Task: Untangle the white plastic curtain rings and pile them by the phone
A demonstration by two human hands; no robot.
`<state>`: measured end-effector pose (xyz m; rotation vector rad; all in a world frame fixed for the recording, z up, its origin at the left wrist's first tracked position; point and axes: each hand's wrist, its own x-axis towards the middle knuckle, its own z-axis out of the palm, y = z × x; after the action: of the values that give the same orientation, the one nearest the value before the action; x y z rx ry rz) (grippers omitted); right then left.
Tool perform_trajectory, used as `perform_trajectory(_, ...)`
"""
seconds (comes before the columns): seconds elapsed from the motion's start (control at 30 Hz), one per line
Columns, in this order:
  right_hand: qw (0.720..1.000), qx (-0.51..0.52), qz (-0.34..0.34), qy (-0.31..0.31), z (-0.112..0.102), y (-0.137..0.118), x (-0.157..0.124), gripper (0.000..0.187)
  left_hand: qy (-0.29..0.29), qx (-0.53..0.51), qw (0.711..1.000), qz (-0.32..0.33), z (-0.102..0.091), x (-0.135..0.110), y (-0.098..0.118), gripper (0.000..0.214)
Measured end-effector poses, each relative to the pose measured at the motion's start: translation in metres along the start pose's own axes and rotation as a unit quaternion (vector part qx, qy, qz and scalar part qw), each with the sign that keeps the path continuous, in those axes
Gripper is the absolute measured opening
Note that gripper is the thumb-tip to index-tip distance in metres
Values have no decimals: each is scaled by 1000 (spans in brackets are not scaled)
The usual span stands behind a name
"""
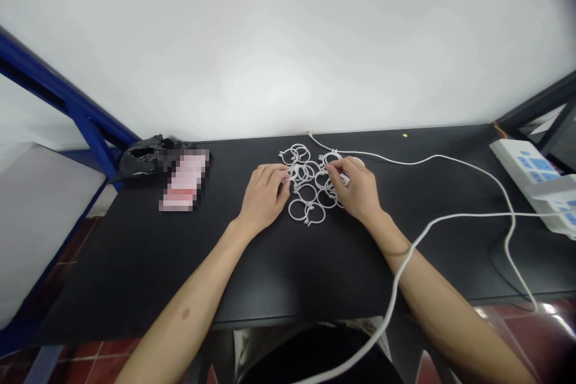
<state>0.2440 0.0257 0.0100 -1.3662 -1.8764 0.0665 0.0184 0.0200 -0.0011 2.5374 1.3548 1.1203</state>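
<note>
Several thin white curtain rings (308, 194) with small eyelets lie in a loose, overlapping pile on the black table (288, 276). At the pile's left edge is my left hand (265, 195), its fingers bent and closed around the rim of a ring between thumb and fingertips. On the right side of the pile, my right hand (357, 187) pinches a ring between thumb and index finger. That hand covers some of the rings, and the exact points of contact are small and partly hidden.
A blurred pink item (185, 180) and a black plastic bag (150, 156) lie at the left. A white cable (427, 159) runs along the back, and another cable (396, 282) passes over my right forearm. White boxes with blue marks (531, 171) stand at the right.
</note>
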Motion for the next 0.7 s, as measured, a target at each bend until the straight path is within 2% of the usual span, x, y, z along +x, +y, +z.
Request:
perform_trajectory(0.17,1000,13,5,17,0,-1,0,17,4,-21,1000,-10,-1,-1,-1,11)
perform_trajectory(0.27,999,5,-32,19,1,-4,-1,14,12,-28,999,-21,0,-2,-3,13)
perform_trajectory(0.4,995,0,-94,-16,4,-15,-5,11,30,-44,998,-43,-2,-3,-2,14)
perform_trajectory(0.57,992,12,-124,-37,8,-27,-10,24,47,-94,990,-94,-6,-3,8,16)
perform_trajectory(0.7,990,39,-128,-44,7,-30,-11,32,37,-199,965,-166,-6,-2,15,16)
